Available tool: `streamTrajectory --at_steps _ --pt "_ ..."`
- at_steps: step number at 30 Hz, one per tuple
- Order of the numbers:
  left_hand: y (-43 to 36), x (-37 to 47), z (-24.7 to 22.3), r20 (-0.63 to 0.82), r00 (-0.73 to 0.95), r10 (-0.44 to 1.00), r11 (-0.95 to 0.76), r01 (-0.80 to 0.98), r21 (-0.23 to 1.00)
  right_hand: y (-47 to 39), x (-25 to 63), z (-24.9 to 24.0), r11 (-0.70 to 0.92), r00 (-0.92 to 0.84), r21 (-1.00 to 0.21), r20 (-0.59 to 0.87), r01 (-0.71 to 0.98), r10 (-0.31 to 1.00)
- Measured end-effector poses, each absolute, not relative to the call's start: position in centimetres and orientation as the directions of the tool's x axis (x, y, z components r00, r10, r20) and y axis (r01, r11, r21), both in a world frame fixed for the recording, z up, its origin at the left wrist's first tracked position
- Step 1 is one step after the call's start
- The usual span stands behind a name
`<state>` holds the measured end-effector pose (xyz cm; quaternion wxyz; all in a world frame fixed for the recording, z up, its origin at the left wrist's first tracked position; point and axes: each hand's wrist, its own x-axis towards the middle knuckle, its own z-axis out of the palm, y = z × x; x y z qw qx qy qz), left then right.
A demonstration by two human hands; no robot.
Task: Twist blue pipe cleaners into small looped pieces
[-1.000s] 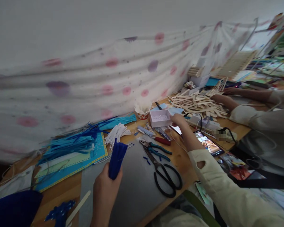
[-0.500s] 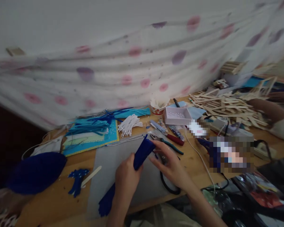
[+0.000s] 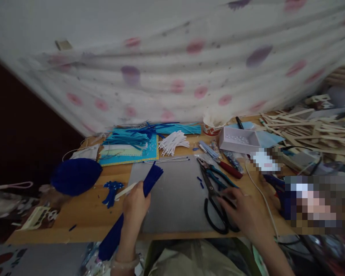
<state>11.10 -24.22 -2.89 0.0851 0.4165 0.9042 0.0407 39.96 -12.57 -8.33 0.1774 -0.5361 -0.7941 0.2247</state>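
My left hand (image 3: 135,207) is closed around a long bundle of dark blue pipe cleaners (image 3: 153,178), which slants from the lower left up past my fingers. My right hand (image 3: 243,211) is over the black-handled scissors (image 3: 211,189) on the grey mat (image 3: 172,195). Its thumb and fingers are apart at the handles; whether they touch them is unclear. Teal-handled pliers (image 3: 222,174) lie against the scissors. Two small blue scraps (image 3: 200,183) rest beside the blades. Left of my left hand are a blue glittery shape (image 3: 112,193) and a wooden stick (image 3: 129,190).
A dark blue fuzzy oval (image 3: 76,176) sits at the left. Teal pipe cleaners (image 3: 126,137), white-tipped stems (image 3: 174,143), a paper cup (image 3: 212,126) and a bead box (image 3: 238,140) line the back. Wooden sticks (image 3: 313,132) pile up at right. A white cable (image 3: 261,199) crosses the table.
My right hand has left the top of the blue bundle and moved down to the scissors. My left hand has lowered the bundle leftward. The view has turned left.
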Motion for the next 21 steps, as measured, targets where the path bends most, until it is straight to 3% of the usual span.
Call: streamTrajectory --at_steps 2,5,11,15,21 --pt "-22.8 12.6 -3.7 -0.141 -0.554 0.820 0.572 0.793 0.210 -13.8 40.0 -9.3 0.326 -0.372 -0.405 -0.039 0.854 0.927" --pt "-18.9 16.5 -4.6 -0.149 -0.354 0.923 0.384 0.860 0.336 -15.3 39.5 -10.0 0.279 -0.335 -0.320 -0.135 0.905 0.932" --pt "-11.7 21.0 -6.4 -0.197 -0.081 0.977 0.161 0.886 0.434 -15.5 39.5 -9.8 0.202 -0.296 -0.349 -0.241 0.915 0.924" --pt "-10.6 20.3 -7.7 -0.272 -0.062 0.960 0.174 0.894 0.412 -15.0 39.8 -9.3 0.151 -0.273 -0.378 -0.294 0.913 0.916" --pt "-10.5 19.2 -8.4 -0.339 -0.054 0.939 0.192 0.900 0.391 -14.7 40.2 -9.3 0.202 -0.311 -0.405 -0.225 0.892 0.923"
